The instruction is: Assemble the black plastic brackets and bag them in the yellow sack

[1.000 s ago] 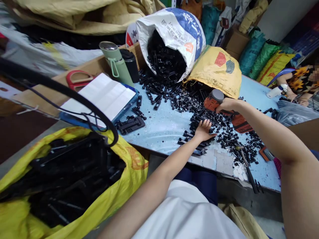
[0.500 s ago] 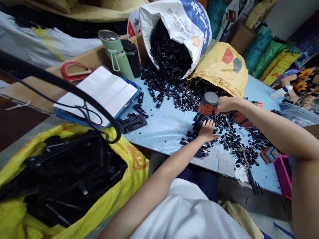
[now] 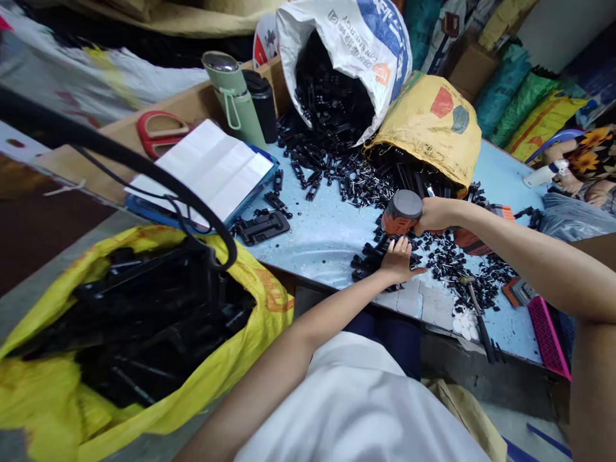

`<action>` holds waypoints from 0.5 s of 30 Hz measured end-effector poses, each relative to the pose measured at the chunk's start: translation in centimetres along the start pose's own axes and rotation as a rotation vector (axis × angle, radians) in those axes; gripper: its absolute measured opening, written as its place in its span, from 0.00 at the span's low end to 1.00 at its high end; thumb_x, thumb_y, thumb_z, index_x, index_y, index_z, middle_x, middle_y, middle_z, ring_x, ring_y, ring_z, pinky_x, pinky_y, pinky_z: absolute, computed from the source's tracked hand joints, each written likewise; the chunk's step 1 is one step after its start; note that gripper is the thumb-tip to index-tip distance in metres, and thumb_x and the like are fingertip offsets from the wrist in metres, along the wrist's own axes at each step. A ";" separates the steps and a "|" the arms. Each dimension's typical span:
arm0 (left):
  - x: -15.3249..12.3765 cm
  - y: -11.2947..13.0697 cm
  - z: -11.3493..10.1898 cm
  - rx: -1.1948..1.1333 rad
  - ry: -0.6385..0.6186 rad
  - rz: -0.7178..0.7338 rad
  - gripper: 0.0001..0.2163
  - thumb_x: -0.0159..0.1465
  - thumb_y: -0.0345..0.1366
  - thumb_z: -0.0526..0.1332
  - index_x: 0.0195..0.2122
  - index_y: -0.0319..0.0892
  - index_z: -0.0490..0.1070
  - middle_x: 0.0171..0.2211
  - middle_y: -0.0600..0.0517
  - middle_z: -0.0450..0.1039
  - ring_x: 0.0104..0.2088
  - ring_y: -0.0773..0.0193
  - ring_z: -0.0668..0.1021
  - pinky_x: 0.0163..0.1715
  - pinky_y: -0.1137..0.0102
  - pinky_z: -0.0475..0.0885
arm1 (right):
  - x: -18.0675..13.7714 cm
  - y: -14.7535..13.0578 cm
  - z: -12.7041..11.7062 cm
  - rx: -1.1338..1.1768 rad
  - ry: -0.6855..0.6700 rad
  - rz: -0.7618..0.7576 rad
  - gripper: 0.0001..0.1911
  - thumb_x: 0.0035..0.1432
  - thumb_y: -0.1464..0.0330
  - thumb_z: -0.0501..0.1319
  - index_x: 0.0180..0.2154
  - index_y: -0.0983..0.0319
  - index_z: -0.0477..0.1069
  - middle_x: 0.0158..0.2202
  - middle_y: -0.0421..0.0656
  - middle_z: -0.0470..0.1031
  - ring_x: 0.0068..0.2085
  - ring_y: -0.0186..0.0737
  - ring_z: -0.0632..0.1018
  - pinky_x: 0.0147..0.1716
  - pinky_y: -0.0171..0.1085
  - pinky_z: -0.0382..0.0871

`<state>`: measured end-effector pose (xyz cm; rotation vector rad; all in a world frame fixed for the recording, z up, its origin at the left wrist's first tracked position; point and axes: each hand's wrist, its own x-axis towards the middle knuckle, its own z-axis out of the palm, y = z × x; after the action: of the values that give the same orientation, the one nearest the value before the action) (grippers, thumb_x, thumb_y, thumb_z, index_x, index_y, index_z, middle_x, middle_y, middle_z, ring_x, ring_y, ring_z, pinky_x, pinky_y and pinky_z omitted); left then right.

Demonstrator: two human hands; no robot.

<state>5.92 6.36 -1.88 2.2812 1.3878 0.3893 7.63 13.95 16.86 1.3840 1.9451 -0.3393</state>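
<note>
Just right of centre: left hand (image 3: 397, 260), palm down, fingers spread and pressed flat on a cluster of long black plastic pieces (image 3: 366, 262) at the near edge of the light blue tabletop (image 3: 322, 240). Directly above it in the frame, almost touching: right hand (image 3: 436, 215), closed tight around an orange and grey cordless power tool (image 3: 403, 212), grey round end turned to the left. Working tip of the tool hidden, so contact with the pieces impossible to tell.

Right of both hands: a scatter of small black parts (image 3: 452, 263) across the tabletop. Lower right: a thin-handled hammer (image 3: 476, 314), then a pink plastic basket (image 3: 546, 337) at the table's end.

Above the hands: a yellow woven sack (image 3: 428, 128) on its side. Beside it, top centre: a white woven sack with blue print (image 3: 356, 45), more black parts spilling from its mouth.

Left of centre: a flat black plastic plate (image 3: 262, 226), an open white notebook (image 3: 212, 167), a sage-green flask (image 3: 233, 96) touching a black flask (image 3: 262, 102), and red-handled scissors (image 3: 161, 131).

Lower left: a yellow plastic bag (image 3: 260, 301) full of black plastic pieces.

Upper right edge: another person's flowered sleeve (image 3: 584, 151).
</note>
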 end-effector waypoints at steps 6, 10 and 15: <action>-1.1 -0.3 1.1 0.048 0.057 0.060 0.39 0.59 0.60 0.44 0.60 0.29 0.51 0.62 0.38 0.50 0.63 0.52 0.52 0.61 0.58 0.46 | -0.9 -1.2 1.0 -0.097 0.016 0.016 0.11 0.43 0.67 0.63 0.32 0.66 0.74 0.26 0.47 0.73 0.30 0.42 0.74 0.26 0.35 0.64; -1.1 -0.3 1.0 0.020 0.054 0.057 0.39 0.60 0.59 0.42 0.60 0.29 0.51 0.61 0.37 0.53 0.62 0.52 0.54 0.60 0.59 0.48 | -2.6 -2.2 1.1 -0.145 0.041 -0.039 0.15 0.43 0.65 0.62 0.36 0.64 0.75 0.29 0.47 0.75 0.34 0.44 0.75 0.29 0.34 0.64; -1.1 -0.4 0.7 -0.015 0.005 0.027 0.39 0.59 0.61 0.42 0.61 0.33 0.48 0.61 0.39 0.53 0.61 0.51 0.56 0.57 0.59 0.53 | -3.2 -3.8 1.4 -0.127 -0.003 -0.117 0.17 0.43 0.66 0.62 0.38 0.64 0.75 0.32 0.46 0.75 0.35 0.43 0.75 0.29 0.33 0.64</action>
<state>5.42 5.37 -2.70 2.2904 1.3532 0.4125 5.36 9.38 17.30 1.1909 2.0139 -0.2670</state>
